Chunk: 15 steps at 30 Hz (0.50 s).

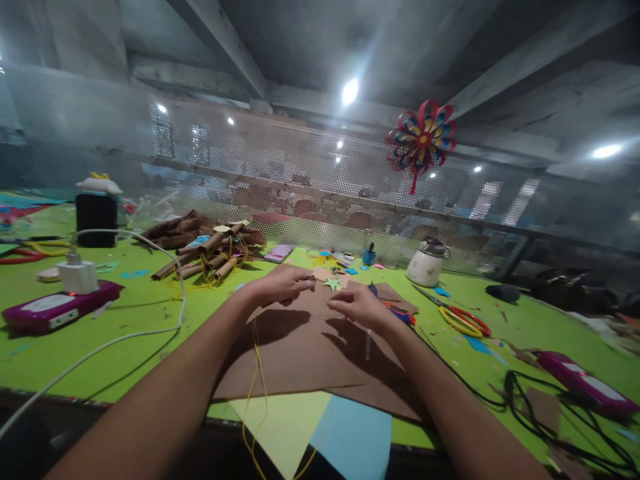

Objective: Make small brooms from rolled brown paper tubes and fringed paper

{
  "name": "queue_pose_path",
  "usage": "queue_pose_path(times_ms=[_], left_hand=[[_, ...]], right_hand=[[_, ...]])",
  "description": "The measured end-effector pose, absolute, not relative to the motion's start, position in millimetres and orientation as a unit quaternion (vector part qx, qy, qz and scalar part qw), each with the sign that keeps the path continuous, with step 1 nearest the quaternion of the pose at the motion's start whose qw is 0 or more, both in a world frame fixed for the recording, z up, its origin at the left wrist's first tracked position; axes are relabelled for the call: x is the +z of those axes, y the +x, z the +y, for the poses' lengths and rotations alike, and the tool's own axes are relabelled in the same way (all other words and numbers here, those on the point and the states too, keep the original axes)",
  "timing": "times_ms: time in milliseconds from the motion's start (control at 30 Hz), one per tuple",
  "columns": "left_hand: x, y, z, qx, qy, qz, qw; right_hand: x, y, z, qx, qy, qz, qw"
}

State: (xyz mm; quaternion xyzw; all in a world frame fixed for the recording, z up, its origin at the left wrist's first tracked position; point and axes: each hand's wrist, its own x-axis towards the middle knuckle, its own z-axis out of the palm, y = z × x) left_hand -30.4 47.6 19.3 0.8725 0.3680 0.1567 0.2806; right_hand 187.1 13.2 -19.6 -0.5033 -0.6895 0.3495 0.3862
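1. Green paper star [331, 284] lies on the brown card sheets [305, 347], between both hands, already cut out.
2. Head view: left hand [281, 285] has its fingers curled around yellow thread [256, 373]; whether it pinches it, I cannot tell.
3. Right hand [361, 307] is loosely curled beside the star; contact is unclear.
4. Thread trails loose off the table edge; seemingly unattached as yet.

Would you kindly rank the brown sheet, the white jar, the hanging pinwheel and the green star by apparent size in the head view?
1. Brown sheet, nearest the camera.
2. Hanging pinwheel.
3. White jar; it looks close to the pinwheel and distances differ, so their order is unsure.
4. Green star.
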Motion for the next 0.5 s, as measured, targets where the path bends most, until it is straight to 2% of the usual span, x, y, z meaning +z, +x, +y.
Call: queue_pose_path(times_ms=[133, 233, 500], left_hand=[[20.2, -31.6, 45.8, 0.137, 0.867, 0.378, 0.294], [17.9, -32.4, 48.9, 0.139, 0.867, 0.369, 0.304], [9.2, -18.4, 45.0, 0.140, 0.863, 0.320, 0.365]], right_hand=[[-36.1, 167.5, 12.0, 0.445, -0.461, -0.664, 0.386], [-31.5, 174.5, 12.9, 0.469, -0.438, -0.649, 0.408], [-19.9, 213.5, 32.6, 0.371, -0.485, -0.625, 0.487]])
